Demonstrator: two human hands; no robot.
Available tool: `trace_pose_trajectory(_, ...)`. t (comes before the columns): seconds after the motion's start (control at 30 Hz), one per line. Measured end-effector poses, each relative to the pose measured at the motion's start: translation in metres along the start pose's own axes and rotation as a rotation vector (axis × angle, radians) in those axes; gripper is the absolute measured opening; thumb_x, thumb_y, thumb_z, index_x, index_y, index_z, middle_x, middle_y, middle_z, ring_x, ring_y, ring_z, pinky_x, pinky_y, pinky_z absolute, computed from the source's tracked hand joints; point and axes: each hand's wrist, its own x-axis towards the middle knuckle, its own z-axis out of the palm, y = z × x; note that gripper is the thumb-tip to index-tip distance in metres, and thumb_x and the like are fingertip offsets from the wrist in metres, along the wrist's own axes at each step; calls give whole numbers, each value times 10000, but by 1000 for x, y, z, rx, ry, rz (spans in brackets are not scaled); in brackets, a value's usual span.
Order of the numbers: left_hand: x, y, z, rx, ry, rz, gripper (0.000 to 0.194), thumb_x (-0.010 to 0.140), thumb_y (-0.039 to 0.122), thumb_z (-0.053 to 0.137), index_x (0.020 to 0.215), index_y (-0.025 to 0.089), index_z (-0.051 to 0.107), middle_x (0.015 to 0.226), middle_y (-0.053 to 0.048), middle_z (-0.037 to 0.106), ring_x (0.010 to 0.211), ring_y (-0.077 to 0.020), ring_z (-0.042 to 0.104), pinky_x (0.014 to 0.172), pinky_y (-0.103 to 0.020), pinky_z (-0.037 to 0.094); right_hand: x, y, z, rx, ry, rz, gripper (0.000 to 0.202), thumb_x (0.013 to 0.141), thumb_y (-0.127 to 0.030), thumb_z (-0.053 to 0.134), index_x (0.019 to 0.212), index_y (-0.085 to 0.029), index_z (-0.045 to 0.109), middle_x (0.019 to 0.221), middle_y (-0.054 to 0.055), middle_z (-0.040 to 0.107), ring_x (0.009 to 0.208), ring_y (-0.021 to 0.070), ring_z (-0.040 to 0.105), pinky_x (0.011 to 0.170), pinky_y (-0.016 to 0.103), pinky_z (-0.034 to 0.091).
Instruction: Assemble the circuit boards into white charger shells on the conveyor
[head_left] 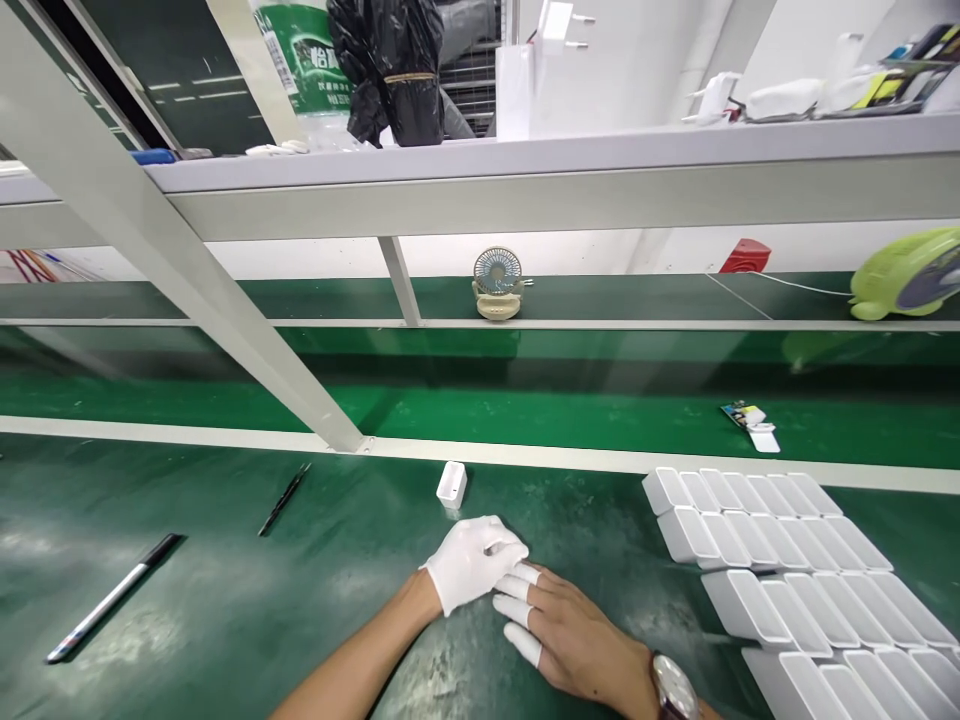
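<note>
My left hand (474, 562) wears a white glove, and its fingers are curled together in a pinch. Its fingertips meet the fingertips of my right hand (564, 625); whether anything small lies between them is hidden. White finger cots (523, 643) cover several fingers of my right hand, which are stretched out and slightly apart above the table. A small white box-shaped piece, like a charger (451, 485), stands on the green table (360, 560) just beyond my left hand. On my right wrist is a watch (675, 685).
Rows of white trays (780, 600) fill the right side. Black tweezers (284, 499) and a silver-black pen-like stick (112, 598) lie left. A slanted post (225, 300) meets a pale rail. Behind are a green belt (562, 415), a small fan (498, 283) and a shelf (525, 165).
</note>
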Motion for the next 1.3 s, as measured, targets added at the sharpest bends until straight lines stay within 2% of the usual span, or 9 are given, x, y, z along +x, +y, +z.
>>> trace_pose_trajectory(0.23, -7, -7, 11, 112, 84, 30, 253, 877, 376, 596, 996, 237, 771, 786, -4, 701, 677, -122, 633, 682, -237, 514, -4, 2, 13, -6, -18, -17, 326, 971, -221, 510, 1290, -215, 579, 1228, 76, 665, 1164, 218, 596, 1114, 406, 423)
trace_pose_trajectory(0.47, -14, -4, -3, 342, 251, 427, 270, 913, 302, 530, 1124, 233, 685, 857, -71, 707, 810, -200, 653, 826, -375, 511, 0, 0, 6, -11, -38, -54, 321, 966, -212, 512, 1277, -189, 586, 1186, 100, 676, 1162, 238, 603, 1087, 430, 456)
trace_pose_trajectory(0.6, -7, -17, -25, 339, 687, 244, 416, 847, 362, 648, 1235, 219, 604, 1212, -134, 643, 1181, -307, 565, 1060, -500, 404, 4, -1, -1, -34, -57, -84, 351, 982, -212, 511, 1329, -172, 549, 1364, 111, 599, 1369, 228, 456, 1146, 406, 400)
trace_pose_trajectory(0.67, 1, -30, -33, 260, 796, 75, 543, 818, 403, 672, 1302, 188, 552, 1306, -158, 585, 1268, -341, 498, 1096, -518, 377, 6, -1, 0, -35, -51, -80, 343, 987, -234, 516, 1323, -180, 555, 1385, 98, 588, 1387, 212, 436, 1163, 392, 377)
trace_pose_trajectory(0.8, 16, -50, -41, -62, 725, -212, 624, 868, 483, 584, 1401, 187, 454, 1410, -150, 510, 1246, -316, 538, 1062, -487, 439, 9, 0, -5, -51, -51, -63, 309, 999, -275, 509, 1290, -202, 584, 1362, 61, 612, 1350, 176, 479, 1148, 323, 387)
trace_pose_trajectory(0.9, 18, -50, -40, -150, 627, -232, 661, 847, 504, 608, 1408, 195, 443, 1416, -133, 514, 1284, -312, 522, 1104, -479, 406, 14, 5, -28, -114, -28, -4, 330, 1011, -304, 483, 1318, -215, 563, 1361, 54, 611, 1285, 167, 537, 1129, 316, 400)
trace_pose_trajectory(1.03, 17, -43, -34, -100, 544, -238, 797, 788, 521, 678, 1458, 200, 390, 1459, -149, 475, 1363, -357, 436, 1142, -522, 349, 23, 42, -88, -299, -84, 318, 392, 994, -339, 496, 1363, -212, 533, 1403, 81, 571, 1332, 232, 487, 1133, 396, 385)
trace_pose_trajectory(1.2, 20, -41, -31, -82, 510, -271, 844, 806, 499, 663, 1513, 220, 296, 1511, -147, 420, 1403, -356, 389, 1152, -516, 339, 23, 140, -166, -415, -111, 714, 456, 945, -311, 602, 1330, -78, 532, 1329, 213, 575, 1262, 328, 531, 1068, 497, 424)
trace_pose_trajectory(1.3, 20, -44, -32, -110, 524, -219, 810, 810, 457, 659, 1503, 218, 315, 1515, -134, 419, 1405, -326, 400, 1163, -474, 339, 24, 188, -187, -438, -171, 933, 381, 944, -342, 635, 1264, -147, 570, 1296, 121, 582, 1148, 271, 595, 970, 497, 497)
